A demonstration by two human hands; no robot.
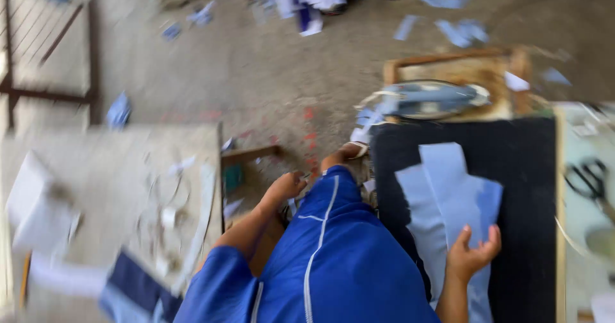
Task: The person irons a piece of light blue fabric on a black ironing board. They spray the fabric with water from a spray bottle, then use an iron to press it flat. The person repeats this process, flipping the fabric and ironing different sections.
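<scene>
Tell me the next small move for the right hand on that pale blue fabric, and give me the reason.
Probably press the right hand flat and smooth the pale blue fabric piece against the black pad. The hand sits palm-up at the piece's lower edge with fingers curled, and the piece lies in overlapping layers. The iron rests beyond the pad; the left hand hangs away by the leg.

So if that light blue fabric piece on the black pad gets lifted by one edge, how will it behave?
The light blue fabric piece lies flat on the black pad, so it is probably thin, light and floppy, and would likely droop from the right hand resting at its lower edge. It seems to be overlapping layers, which might slide apart. Motion blur hides the texture.
</scene>
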